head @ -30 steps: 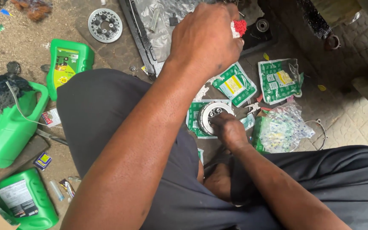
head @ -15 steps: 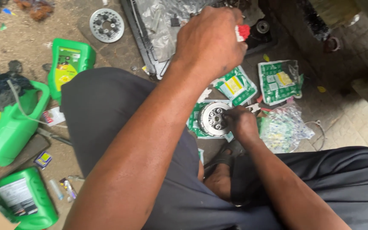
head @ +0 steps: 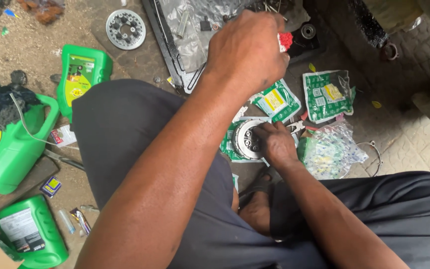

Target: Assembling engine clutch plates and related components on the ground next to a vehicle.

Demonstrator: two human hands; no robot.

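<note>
Pinching a small red-and-white piece (head: 284, 41), my left hand (head: 247, 52) hangs raised, its fingers clenched round that piece, above the black tray (head: 162, 47) lined with crinkled plastic. Below it, my right hand (head: 274, 142) rests on the round metal plate (head: 245, 139), fingertips curled against its face; whether they grip it I cannot tell. That plate lies on a green packet (head: 227, 144) on the floor, with more green packets (head: 324, 97) just beyond my right fingers.

Soft, even daylight fills the picture, with only faint shadows on the ground. The crinkly plastic sheet (head: 190, 30) at the top shines a little. Everything looks sharp.
</note>
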